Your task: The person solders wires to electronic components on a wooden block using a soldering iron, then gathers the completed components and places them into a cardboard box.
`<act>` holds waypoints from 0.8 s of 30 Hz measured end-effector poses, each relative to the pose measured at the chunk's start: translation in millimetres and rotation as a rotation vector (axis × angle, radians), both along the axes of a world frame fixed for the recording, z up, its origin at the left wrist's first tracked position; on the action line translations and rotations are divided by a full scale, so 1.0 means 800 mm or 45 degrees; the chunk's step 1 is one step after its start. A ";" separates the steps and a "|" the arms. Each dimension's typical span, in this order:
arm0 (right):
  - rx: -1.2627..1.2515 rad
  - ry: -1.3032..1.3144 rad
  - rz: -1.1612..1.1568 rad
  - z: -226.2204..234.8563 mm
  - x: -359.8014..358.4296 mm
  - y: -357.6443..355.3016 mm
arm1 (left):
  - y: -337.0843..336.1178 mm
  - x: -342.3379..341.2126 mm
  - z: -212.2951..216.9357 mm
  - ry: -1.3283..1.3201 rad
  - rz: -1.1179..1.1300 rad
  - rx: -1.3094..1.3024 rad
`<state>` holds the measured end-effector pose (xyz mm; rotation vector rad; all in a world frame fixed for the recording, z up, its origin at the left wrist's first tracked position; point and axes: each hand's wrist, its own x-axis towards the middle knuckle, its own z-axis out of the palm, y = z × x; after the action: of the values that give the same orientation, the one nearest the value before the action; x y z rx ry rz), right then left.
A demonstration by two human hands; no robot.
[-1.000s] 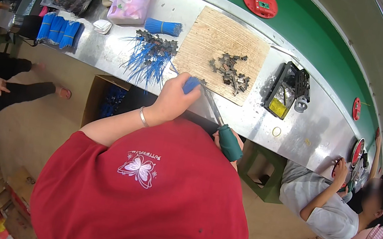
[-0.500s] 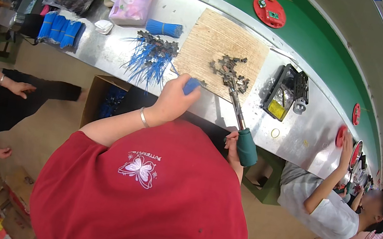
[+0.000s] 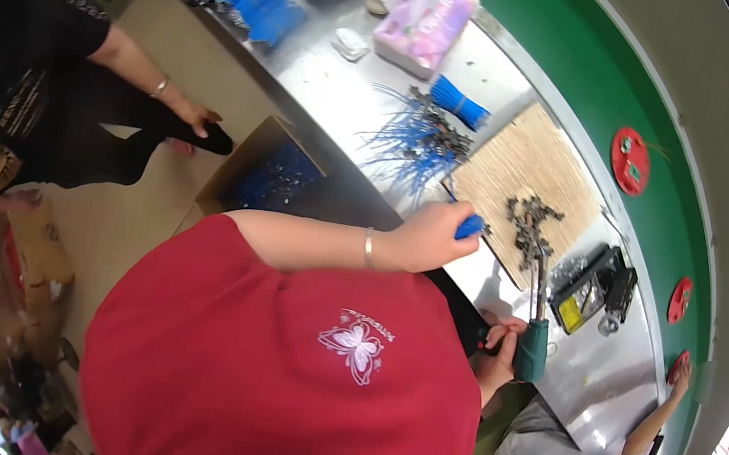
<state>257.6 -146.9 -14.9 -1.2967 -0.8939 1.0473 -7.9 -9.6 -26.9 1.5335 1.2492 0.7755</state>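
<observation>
My left hand (image 3: 425, 238) is closed round a bundle of blue wires (image 3: 469, 228) at the near left edge of a wooden board (image 3: 513, 161). A small dark part sits just past my fingers. My right hand (image 3: 501, 349) is closed at the green handle of a soldering gun (image 3: 533, 350), its thin metal shaft pointing away from me. The tip reaches a pile of small dark metal parts (image 3: 529, 224) on the board. Left of the board lies a heap of blue wires with dark parts at their ends (image 3: 422, 146).
A tied blue wire bundle (image 3: 459, 103), a tissue pack (image 3: 425, 26) and more blue bundles (image 3: 257, 2) lie farther left. Right of the board is a black tray (image 3: 587, 294). Below the bench edge stands a cardboard box (image 3: 229, 171). One person stands left, another works right.
My view has turned left, so the bench appears shifted right and tilted. Both hands keep their holds. More of the person on the left shows.
</observation>
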 end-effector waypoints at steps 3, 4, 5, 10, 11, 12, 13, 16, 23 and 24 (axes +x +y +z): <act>0.073 -0.612 -0.226 0.153 0.059 0.058 | 0.000 -0.001 -0.002 -0.037 -0.003 -0.023; -0.051 -1.213 -0.312 0.203 0.098 0.073 | -0.001 -0.002 -0.002 -0.014 -0.004 -0.009; -0.107 -1.576 -0.369 0.218 0.123 0.079 | 0.000 -0.003 -0.001 -0.003 -0.011 0.026; 0.064 -0.093 0.088 0.020 -0.008 0.025 | 0.002 -0.009 0.006 -0.013 -0.060 0.036; 0.053 0.029 0.135 -0.024 -0.016 0.007 | 0.004 -0.010 0.007 -0.029 -0.053 0.011; -0.048 0.072 0.126 -0.059 -0.015 -0.011 | 0.003 -0.011 0.007 -0.058 -0.101 -0.052; -0.079 0.218 -0.048 -0.082 -0.014 -0.024 | 0.002 -0.012 0.008 -0.009 -0.095 -0.051; -0.252 0.104 -0.082 -0.080 -0.008 -0.031 | 0.006 -0.018 0.007 0.015 -0.098 -0.038; -0.270 0.151 -0.029 -0.037 -0.036 0.005 | 0.026 -0.030 0.019 0.020 -0.140 -0.146; -0.288 0.118 -0.020 -0.046 -0.030 -0.006 | 0.019 -0.026 0.024 0.040 -0.158 -0.231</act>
<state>233.6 -151.3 -51.7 -1.4271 -0.7092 1.2128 -29.0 5.6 -7.6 1.4645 1.2009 0.5445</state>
